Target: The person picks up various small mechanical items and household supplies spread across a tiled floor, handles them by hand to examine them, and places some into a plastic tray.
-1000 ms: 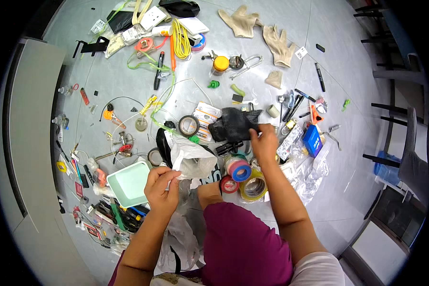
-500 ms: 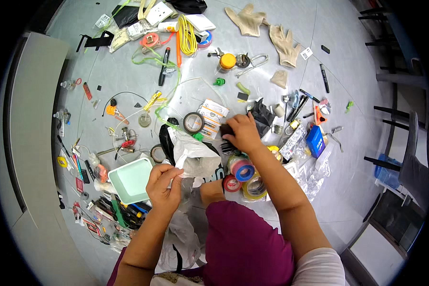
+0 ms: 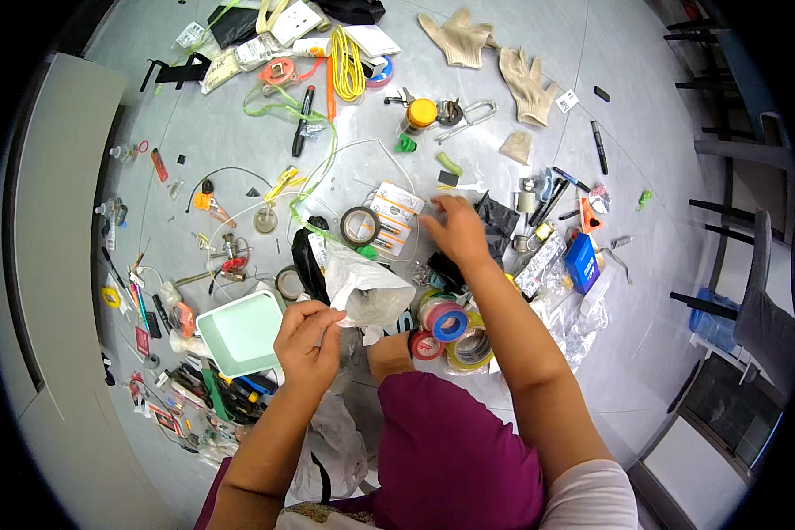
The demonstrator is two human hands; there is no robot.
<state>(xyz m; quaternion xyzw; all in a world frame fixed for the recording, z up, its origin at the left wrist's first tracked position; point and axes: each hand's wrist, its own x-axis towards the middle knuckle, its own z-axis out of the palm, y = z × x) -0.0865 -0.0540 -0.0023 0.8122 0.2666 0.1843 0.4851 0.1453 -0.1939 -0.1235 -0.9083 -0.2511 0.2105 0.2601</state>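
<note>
Pinched between the fingers of my left hand (image 3: 309, 343) is the edge of a crumpled white bag (image 3: 371, 296), whose mouth gapes to the right. My right hand (image 3: 458, 237) hovers with its fingers apart and nothing visible in them. It is beside a white-and-orange blister card (image 3: 396, 219) and a crumpled black plastic piece (image 3: 497, 221). Under its wrist lies a dark object (image 3: 446, 270), partly covered. A black tape roll (image 3: 359, 227) overlaps the card's left edge. Several more tape rolls, one of them blue and pink (image 3: 445, 321), are stacked below my right forearm.
A pale green tray (image 3: 238, 334) lies left of my left hand, above a heap of tools (image 3: 216, 393). Farther off are work gloves (image 3: 526, 84), a yellow cord coil (image 3: 346, 66) and an orange-lidded jar (image 3: 421, 113). A blue box (image 3: 582, 263) and chairs (image 3: 755, 296) are at the right.
My right hand has let go of a dark, flat item and shifted slightly up with its fingers spread. A pale wrench-shaped piece has come into sight beyond it. My left hand still holds the bag.
</note>
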